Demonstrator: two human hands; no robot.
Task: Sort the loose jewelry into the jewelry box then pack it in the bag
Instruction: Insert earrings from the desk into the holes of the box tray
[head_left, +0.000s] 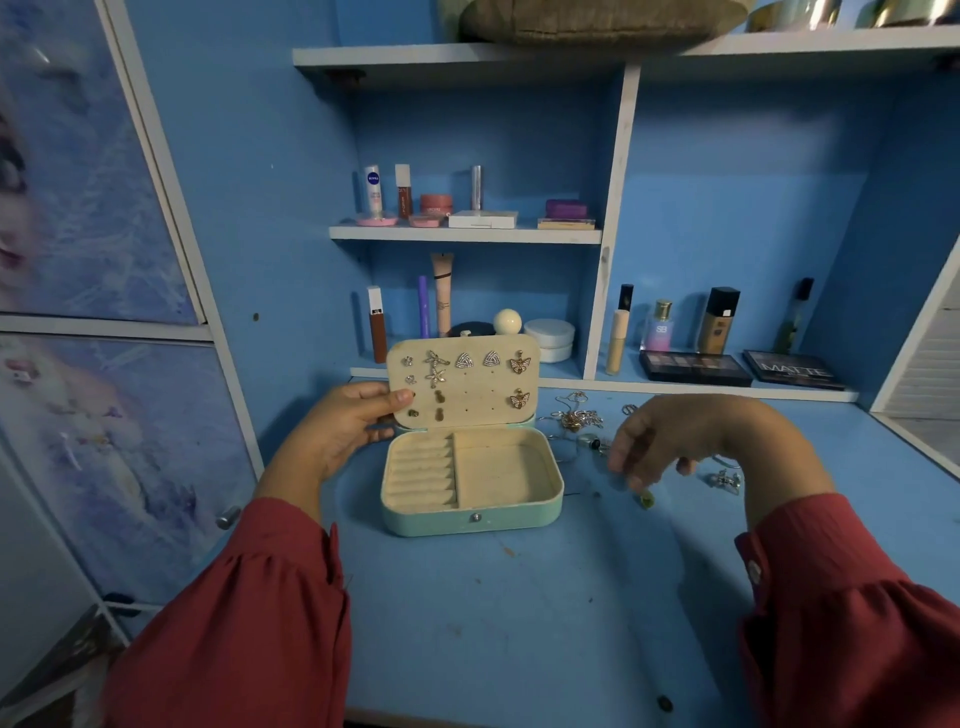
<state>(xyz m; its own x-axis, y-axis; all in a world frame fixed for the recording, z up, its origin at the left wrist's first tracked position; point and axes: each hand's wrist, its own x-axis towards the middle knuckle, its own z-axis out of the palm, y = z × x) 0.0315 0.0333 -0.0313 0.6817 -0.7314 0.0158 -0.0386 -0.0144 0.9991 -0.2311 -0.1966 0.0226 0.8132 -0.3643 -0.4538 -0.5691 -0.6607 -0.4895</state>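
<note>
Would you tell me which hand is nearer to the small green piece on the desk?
Right. The right hand hovers just above the green piece; the left hand grips the jewelry box lid, across the box.

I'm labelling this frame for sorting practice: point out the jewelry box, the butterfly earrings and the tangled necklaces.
jewelry box (470, 519): head view, front wall by the snap.
butterfly earrings (519, 362): head view, upper one on the lid's right side.
tangled necklaces (575, 417): head view, middle of the pile.

Your blue desk carries the open mint jewelry box near its middle. Just right of the box lies a tangle of chains, with a silver clip and a small green piece farther right. Two eyeshadow palettes rest on the low back ledge.
</note>
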